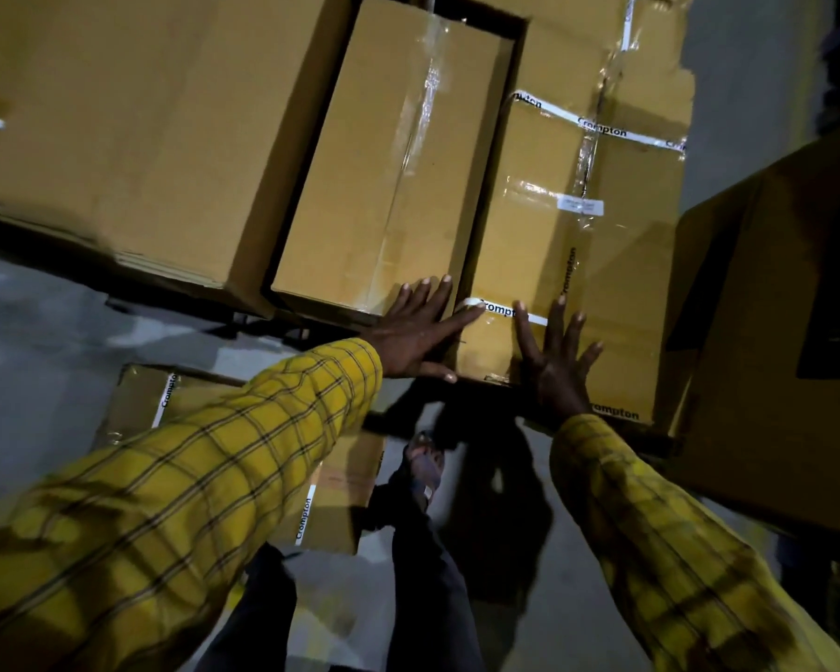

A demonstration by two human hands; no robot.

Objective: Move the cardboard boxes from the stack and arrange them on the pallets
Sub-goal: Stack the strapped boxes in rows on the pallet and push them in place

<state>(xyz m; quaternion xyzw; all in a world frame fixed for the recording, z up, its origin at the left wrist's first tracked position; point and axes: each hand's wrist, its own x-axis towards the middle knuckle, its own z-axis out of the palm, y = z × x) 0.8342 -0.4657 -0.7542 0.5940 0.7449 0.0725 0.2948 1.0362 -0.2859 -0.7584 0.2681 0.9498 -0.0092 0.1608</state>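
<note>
A brown cardboard box (597, 264) with white printed tape and clear tape lies flat in front of me on a dark pallet (481, 395). My right hand (556, 361) rests flat on its near end, fingers spread. My left hand (418, 329) lies open across the seam between this box and a narrower taped box (384, 167) to its left. A large plain box (132, 123) fills the left side. Neither hand grips anything. Both sleeves are yellow plaid.
Another large box (777, 361) stands at the right edge, close to my right arm. A taped box (335, 482) lies on the grey concrete floor (30, 341) below my left arm. My legs and one foot (425, 465) show beneath the pallet edge.
</note>
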